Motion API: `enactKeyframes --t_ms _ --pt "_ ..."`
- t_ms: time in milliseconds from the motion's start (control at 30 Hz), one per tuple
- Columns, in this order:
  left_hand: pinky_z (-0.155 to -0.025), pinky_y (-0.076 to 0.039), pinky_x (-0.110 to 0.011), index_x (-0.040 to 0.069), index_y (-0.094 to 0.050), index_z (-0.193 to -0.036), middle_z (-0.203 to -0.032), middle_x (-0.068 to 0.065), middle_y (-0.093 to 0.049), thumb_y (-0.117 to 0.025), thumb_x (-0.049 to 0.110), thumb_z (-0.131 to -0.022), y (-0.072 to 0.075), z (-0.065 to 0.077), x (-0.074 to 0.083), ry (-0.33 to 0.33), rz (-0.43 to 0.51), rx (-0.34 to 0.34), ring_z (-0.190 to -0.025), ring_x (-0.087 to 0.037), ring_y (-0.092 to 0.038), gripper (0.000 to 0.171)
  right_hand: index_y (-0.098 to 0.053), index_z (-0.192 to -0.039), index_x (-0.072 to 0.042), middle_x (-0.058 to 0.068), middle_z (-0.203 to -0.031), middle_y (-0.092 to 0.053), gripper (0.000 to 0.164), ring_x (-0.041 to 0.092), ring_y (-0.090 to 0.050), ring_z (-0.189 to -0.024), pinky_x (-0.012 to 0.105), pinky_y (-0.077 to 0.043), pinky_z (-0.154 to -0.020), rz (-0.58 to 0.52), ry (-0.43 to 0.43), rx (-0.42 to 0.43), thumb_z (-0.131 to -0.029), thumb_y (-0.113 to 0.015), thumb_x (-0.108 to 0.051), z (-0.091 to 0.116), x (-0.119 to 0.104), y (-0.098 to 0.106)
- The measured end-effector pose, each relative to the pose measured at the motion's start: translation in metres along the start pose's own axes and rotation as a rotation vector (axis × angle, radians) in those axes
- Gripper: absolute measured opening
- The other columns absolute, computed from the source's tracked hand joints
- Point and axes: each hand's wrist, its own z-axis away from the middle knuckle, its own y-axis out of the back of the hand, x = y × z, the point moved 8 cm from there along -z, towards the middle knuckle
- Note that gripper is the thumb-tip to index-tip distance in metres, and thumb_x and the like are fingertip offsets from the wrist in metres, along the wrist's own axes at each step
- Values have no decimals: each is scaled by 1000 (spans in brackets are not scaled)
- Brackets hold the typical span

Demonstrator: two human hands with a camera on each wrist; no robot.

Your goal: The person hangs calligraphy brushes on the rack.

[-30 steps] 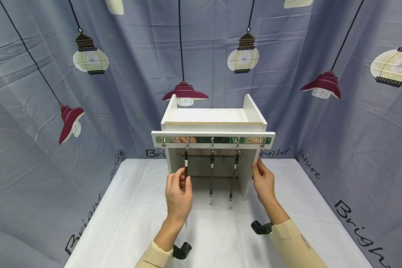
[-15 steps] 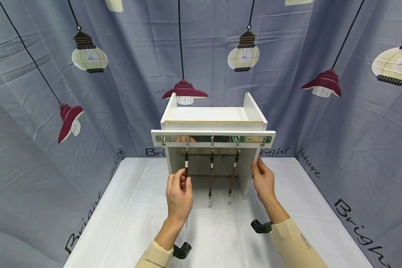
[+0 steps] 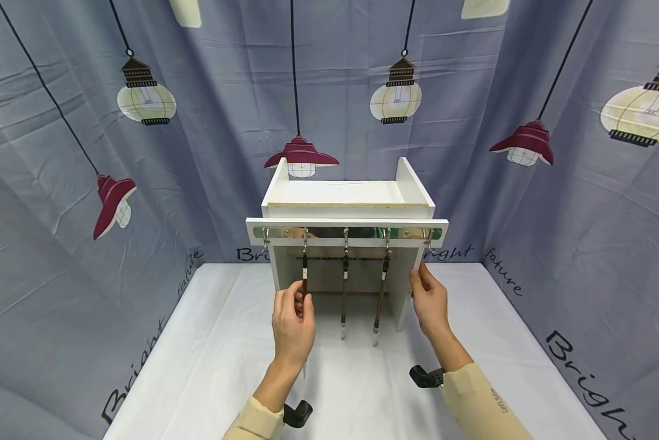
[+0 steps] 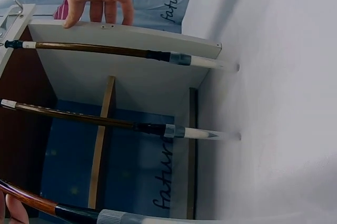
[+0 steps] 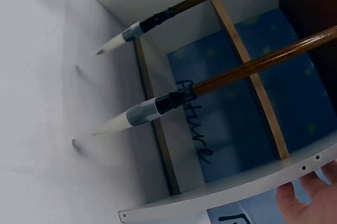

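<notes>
Three calligraphy brushes hang from hooks on the front bar of a white wooden rack (image 3: 347, 212). My left hand (image 3: 293, 327) pinches the shaft of the left brush (image 3: 305, 272), whose top is at its hook. The middle brush (image 3: 344, 299) and right brush (image 3: 381, 294) hang freely, with clear caps over pale bristles. My right hand (image 3: 432, 305) grips the front edge of the rack's right side panel (image 5: 253, 190), fingers behind it. In the left wrist view, the held brush (image 4: 79, 213) runs along the bottom, my left fingertips (image 4: 16, 211) at its shaft.
The rack stands on a white-covered table (image 3: 356, 391); its top has a shallow open tray (image 3: 342, 191). Bare hooks (image 3: 265, 238) hang at both ends of the bar. A blue-grey curtain (image 3: 197, 134) with printed lamps encloses the back and sides.
The head view has shifted slightly. Both hands keep their hold, and the two free brushes sway a little.
</notes>
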Motion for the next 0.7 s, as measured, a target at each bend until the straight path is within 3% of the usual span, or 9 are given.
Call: enactKeyframes --t_ms 500,700 --pt "-62 -55 -23 1 -63 -128 -100 -13 -60 -66 6 -100 -8 0 -13 22 -22 -24 -77 -14 -59 29 -31 -162 -20 11 -162 -43 60 19 -53 -111 9 -46 -76 -4 8 9 -109 -49 -42 -2 -2 0" --pt "-64 -55 -24 1 -62 -128 -100 -12 -60 -66 5 -99 -11 0 -18 33 -32 -24 -79 -16 -60 30 -33 -161 -19 12 -160 -46 61 13 -52 -105 10 -47 -76 -7 7 24 -109 -50 -43 -1 0 0"
